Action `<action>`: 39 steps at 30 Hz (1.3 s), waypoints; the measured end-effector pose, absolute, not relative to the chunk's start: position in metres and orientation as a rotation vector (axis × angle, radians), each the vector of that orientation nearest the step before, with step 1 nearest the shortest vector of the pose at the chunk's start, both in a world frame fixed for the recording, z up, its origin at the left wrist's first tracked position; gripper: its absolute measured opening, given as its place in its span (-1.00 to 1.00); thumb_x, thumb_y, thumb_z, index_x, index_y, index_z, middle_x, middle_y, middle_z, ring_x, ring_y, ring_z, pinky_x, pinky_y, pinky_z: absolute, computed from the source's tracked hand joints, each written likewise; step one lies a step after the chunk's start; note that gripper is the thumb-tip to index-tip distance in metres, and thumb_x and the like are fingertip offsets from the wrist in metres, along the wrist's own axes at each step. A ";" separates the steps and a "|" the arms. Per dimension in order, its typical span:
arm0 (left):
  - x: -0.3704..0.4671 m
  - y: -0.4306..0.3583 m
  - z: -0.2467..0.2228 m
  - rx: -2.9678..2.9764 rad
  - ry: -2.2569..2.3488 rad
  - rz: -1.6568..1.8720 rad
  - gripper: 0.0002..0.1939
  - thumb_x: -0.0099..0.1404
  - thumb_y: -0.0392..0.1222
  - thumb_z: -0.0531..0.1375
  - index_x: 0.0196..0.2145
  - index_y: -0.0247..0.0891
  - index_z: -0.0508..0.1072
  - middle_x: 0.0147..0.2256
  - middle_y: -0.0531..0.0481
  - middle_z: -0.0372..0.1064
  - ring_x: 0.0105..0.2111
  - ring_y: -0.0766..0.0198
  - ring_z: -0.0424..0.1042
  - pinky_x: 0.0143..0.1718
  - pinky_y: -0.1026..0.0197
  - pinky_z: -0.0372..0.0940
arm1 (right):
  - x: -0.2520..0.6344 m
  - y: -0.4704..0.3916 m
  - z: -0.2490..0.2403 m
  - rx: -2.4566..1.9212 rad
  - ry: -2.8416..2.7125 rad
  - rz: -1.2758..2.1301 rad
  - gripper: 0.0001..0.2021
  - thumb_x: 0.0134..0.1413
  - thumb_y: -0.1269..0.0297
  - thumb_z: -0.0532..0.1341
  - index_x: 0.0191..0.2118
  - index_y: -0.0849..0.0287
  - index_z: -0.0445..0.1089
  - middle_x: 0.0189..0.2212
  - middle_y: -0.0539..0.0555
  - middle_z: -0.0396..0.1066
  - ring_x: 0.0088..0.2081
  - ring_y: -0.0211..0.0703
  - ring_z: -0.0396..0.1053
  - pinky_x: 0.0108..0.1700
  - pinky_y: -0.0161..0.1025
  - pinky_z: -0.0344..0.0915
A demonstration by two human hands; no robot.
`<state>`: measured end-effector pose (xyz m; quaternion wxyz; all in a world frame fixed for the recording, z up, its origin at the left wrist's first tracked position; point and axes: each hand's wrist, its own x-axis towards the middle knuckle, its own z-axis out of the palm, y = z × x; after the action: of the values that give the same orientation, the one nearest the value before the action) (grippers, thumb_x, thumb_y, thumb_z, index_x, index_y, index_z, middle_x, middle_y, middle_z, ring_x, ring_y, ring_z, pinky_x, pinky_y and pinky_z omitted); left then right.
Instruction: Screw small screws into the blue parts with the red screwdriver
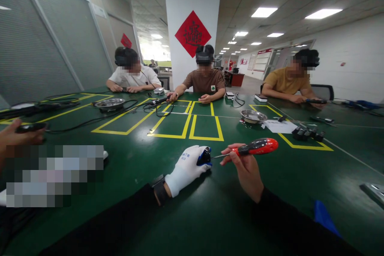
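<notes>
My left hand [185, 168], in a white glove with blue on the palm side, is closed around a small black part [205, 157] with a round metallic tip on top. What the part is, I cannot make out. My bare right hand [248, 174] grips a screwdriver [255, 147] with a red and black handle. Its thin shaft points left, and the tip reaches the black part or lies right beside it; contact is too small to tell. Both hands are just above the green table [210, 216].
Yellow tape [168, 137] marks rectangles on the table. Metal bowls stand at left [110, 109] and right [253, 120]. Several black parts [309, 133] lie by white paper [279, 127]. Something blue [325, 218] lies lower right. A co-worker's hand [12, 136] is at far left; others sit opposite.
</notes>
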<state>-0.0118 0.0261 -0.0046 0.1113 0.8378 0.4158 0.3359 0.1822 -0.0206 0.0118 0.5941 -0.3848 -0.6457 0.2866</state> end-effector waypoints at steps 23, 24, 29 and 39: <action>-0.002 0.020 0.002 2.346 1.232 1.018 -0.75 0.15 -0.11 0.23 -0.20 -0.20 0.46 -0.25 -0.01 0.47 -0.25 0.17 0.42 -0.17 0.19 0.30 | 0.168 -0.037 0.018 -0.695 -1.310 0.895 -0.74 0.25 0.25 0.08 0.04 0.10 0.20 -0.20 0.07 0.44 -0.27 -0.14 0.50 -0.10 -0.06 0.39; -0.001 0.019 0.002 2.351 1.243 1.013 -0.76 0.15 -0.11 0.23 -0.21 -0.21 0.46 -0.26 -0.01 0.47 -0.25 0.16 0.42 -0.18 0.19 0.29 | 0.168 -0.036 0.018 -0.711 -1.301 0.890 -0.72 0.24 0.24 0.09 0.05 0.11 0.21 -0.18 0.08 0.44 -0.27 -0.14 0.51 -0.10 -0.06 0.39; -0.001 0.017 0.001 2.356 1.256 1.035 -0.75 0.15 -0.10 0.23 -0.21 -0.21 0.46 -0.25 -0.02 0.46 -0.24 0.15 0.42 -0.19 0.18 0.29 | 0.168 -0.032 0.021 -0.703 -1.254 0.910 -0.78 0.07 0.28 0.27 -0.21 0.12 0.22 -0.28 0.04 0.50 -0.45 -0.19 0.49 -0.28 -0.13 0.44; -0.002 0.020 0.002 2.359 1.199 1.061 -0.75 0.14 -0.12 0.25 -0.21 -0.22 0.47 -0.27 0.00 0.46 -0.26 0.18 0.42 -0.15 0.18 0.30 | 0.170 -0.037 0.019 -0.723 -1.404 0.772 -0.82 0.24 0.25 0.07 -0.06 0.07 0.14 -0.38 -0.05 0.36 -0.46 -0.26 0.39 -0.27 -0.18 0.35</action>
<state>-0.0021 0.0195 0.0015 0.1448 0.8187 0.4161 0.3682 0.1703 -0.0368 0.0186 0.6379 -0.3168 -0.6152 0.3380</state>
